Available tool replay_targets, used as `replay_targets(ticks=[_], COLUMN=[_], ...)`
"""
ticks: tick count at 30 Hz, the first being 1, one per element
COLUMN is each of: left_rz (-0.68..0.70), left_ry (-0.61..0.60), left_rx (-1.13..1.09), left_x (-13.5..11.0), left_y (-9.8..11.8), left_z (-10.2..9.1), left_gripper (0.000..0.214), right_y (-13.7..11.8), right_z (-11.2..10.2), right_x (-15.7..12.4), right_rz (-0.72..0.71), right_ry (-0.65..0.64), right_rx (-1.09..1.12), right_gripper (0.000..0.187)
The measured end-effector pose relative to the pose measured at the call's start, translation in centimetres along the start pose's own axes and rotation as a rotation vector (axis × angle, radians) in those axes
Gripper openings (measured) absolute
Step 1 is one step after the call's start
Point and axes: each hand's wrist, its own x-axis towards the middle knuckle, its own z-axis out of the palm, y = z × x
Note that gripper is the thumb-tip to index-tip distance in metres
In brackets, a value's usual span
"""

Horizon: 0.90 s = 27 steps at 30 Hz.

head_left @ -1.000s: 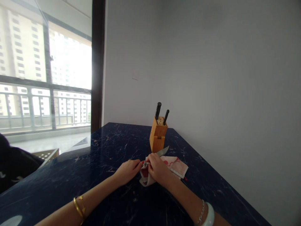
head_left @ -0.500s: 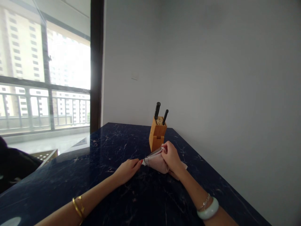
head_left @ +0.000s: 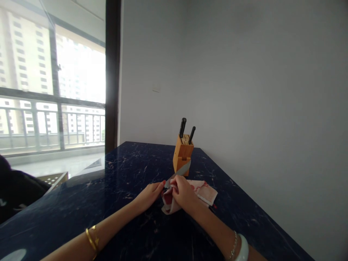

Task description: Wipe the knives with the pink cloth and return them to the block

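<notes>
Pale grey walls (head_left: 244, 90) fill the upper right of the frame, with daylight from a tall window (head_left: 78, 69) at upper left. From where I stand, the left grip (head_left: 149, 195), below centre, appears clamped around the handle end of a long, pointed steel knife (head_left: 181, 170), whose handle is mostly hidden. That hold looks meant to steady the blade, its tip aimed up and right, away from the body. Beside it, the right grip (head_left: 185, 194) is clamped on a soft pink-and-white cloth (head_left: 208, 192) near the blade's base, the fabric probably shielding the fingers. More cloth spreads right on the glossy dark-blue marbled desk (head_left: 136, 170). Behind the tip, an upright tan wooden block (head_left: 185, 150) presents black handles (head_left: 191, 135) upward, presumably for easy reach.
</notes>
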Motion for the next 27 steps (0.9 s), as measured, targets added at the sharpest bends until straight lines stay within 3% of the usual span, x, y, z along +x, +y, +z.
replay_targets(ticks=[11, 19, 27], left_rz=[-0.050, -0.042, -0.026], left_ry=[-0.024, -0.021, -0.028], left_rx=[-0.071, 0.056, 0.078], left_x=[-0.4, -0.4, -0.6], left_y=[0.5, -0.2, 0.3], left_z=[0.3, 0.8, 0.6], left_gripper=[0.060, 0.062, 0.063], right_y=[-1.4, -1.2, -1.5], right_z=[0.1, 0.6, 0.8], right_x=[-0.6, -0.4, -0.5], right_rz=[-0.074, 0.031, 0.043], right_ry=[-0.083, 0.044, 0.040], right_rx=[0.037, 0.039, -0.034], right_gripper=[0.022, 0.017, 0.012])
